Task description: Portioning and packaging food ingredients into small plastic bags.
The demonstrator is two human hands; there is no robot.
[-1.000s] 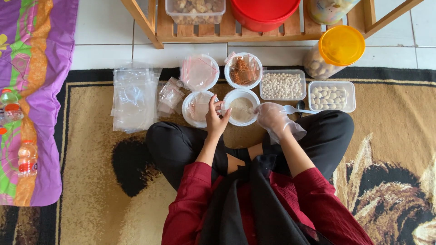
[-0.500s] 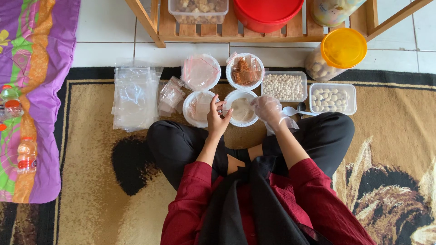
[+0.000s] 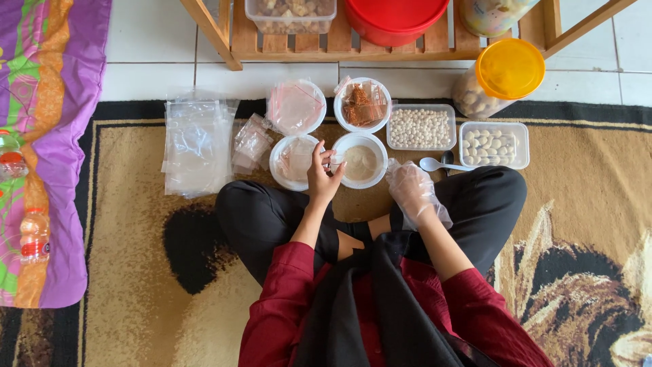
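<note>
A stack of clear plastic bags lies on the patterned rug, left of four round white bowls. The bare left hand hovers between two bowls, its grip loosely curled on a small bag. The gloved right hand rests half open, empty, beside the beige-powder bowl.

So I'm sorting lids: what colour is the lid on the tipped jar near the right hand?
Yellow-orange lid, clearest in the head view.
</note>
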